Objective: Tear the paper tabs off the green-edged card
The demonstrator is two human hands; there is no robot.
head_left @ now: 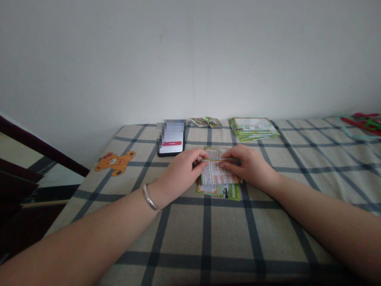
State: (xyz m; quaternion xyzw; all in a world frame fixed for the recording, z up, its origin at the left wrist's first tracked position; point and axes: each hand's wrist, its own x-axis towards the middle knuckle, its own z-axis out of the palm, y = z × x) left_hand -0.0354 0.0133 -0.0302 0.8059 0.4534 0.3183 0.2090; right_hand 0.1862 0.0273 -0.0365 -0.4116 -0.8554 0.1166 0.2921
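Both hands pinch a printed leaflet in green, orange and white, which has a crease running across it near its top. My left hand grips the left end of that crease between thumb and fingers. At the right end, my right hand does the same, its thumb below and fingers above. Beneath the held sheet lies another printed leaflet, flat on the checked tablecloth, with only its edges showing. A silver bangle circles my left wrist.
A phone with a lit screen lies behind my left hand. Small folded leaflets and a leaflet stack sit by the wall. A bear cutout lies at left; red and green items at far right.
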